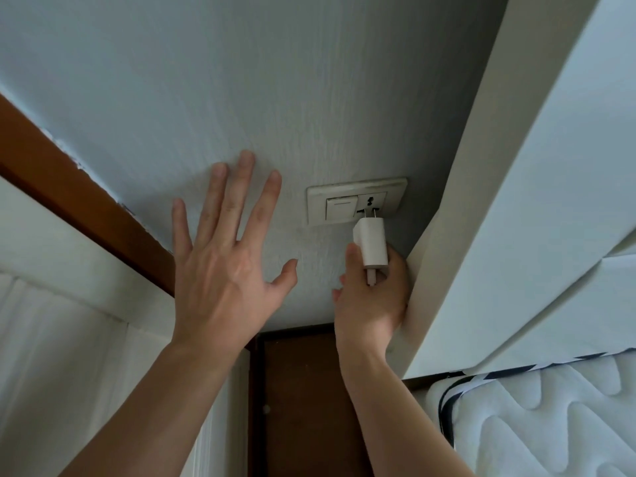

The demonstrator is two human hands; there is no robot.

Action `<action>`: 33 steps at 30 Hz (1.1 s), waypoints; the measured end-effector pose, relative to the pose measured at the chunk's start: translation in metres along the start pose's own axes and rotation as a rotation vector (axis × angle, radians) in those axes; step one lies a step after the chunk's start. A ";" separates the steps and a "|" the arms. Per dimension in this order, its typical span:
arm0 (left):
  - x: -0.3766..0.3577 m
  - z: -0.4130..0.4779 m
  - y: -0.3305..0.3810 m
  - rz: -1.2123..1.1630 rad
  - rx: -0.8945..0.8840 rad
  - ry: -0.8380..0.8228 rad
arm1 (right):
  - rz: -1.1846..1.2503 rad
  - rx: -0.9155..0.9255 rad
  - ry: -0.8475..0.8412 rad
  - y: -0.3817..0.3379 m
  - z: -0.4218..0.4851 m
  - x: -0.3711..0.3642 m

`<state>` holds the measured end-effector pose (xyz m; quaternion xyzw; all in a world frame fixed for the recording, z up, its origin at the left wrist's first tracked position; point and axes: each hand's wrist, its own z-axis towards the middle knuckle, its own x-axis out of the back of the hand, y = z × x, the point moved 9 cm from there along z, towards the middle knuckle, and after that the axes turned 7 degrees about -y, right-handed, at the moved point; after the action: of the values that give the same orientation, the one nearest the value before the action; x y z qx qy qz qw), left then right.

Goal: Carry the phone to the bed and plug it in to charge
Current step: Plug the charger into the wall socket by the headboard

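Head view shows a pale blue wall (241,80) with a brown wood strip (69,173) on the left. The left hand (223,263) lies flat on the wall, fingers spread wide. The right hand (370,297) grips a white charger (370,244), its prongs at the socket (358,201). A white mattress (550,425) sits at the lower right. No phone shows.

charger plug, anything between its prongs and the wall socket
Nothing visible. The charger plug, held in the right hand, has its prongs at the wall socket slots. The left hand rests on the wall, left of the plate.
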<state>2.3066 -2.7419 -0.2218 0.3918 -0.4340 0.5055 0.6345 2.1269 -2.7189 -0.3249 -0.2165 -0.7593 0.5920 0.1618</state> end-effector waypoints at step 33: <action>-0.007 0.002 0.003 -0.071 0.006 0.008 | 0.164 0.031 0.225 -0.013 -0.003 -0.002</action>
<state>2.3028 -2.7453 -0.2272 0.4071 -0.4157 0.4854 0.6526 2.1284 -2.7205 -0.3113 -0.3404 -0.7069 0.5868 0.2002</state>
